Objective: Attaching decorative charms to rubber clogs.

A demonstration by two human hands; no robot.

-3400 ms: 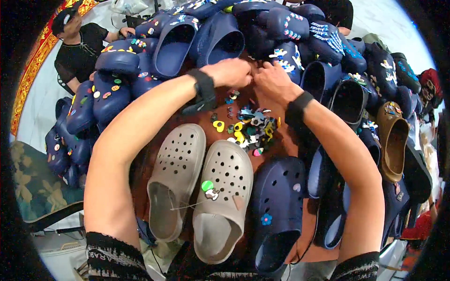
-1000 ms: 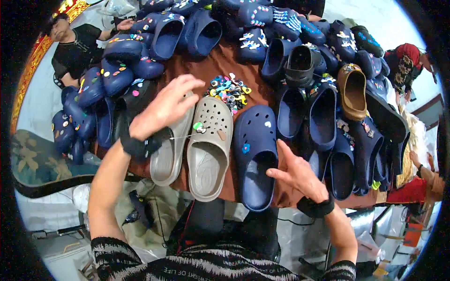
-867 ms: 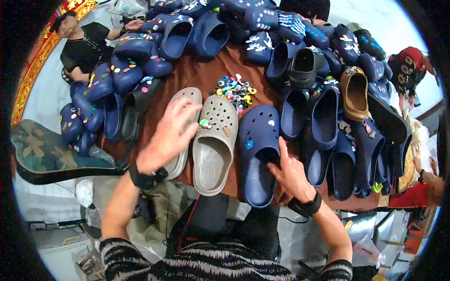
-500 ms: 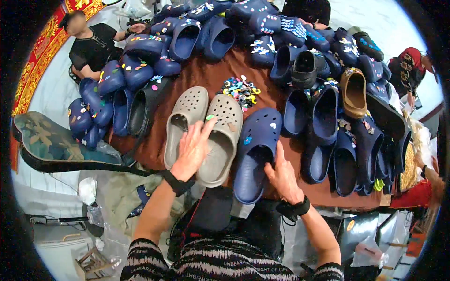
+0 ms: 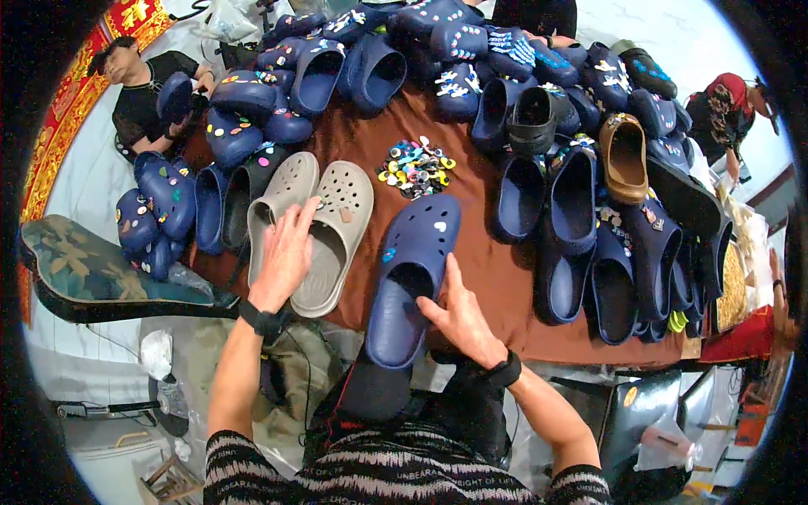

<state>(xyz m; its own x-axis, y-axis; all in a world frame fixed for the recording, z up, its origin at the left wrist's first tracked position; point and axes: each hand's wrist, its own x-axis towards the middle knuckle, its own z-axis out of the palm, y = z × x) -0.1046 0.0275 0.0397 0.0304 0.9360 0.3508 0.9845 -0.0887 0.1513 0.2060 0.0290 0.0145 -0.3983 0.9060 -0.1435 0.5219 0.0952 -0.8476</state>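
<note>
At the near table edge, head view — left hand (image 5: 286, 252), fingers spread, flat on the beige clog pair (image 5: 324, 227); right hand (image 5: 461, 316), fingers open, touches navy clog (image 5: 412, 278). Charm pile (image 5: 414, 167) farther back.

Left hand (image 5: 286, 252) covers grey clog (image 5: 332, 240) opening; charm pile (image 5: 415, 167) details too small.
</note>
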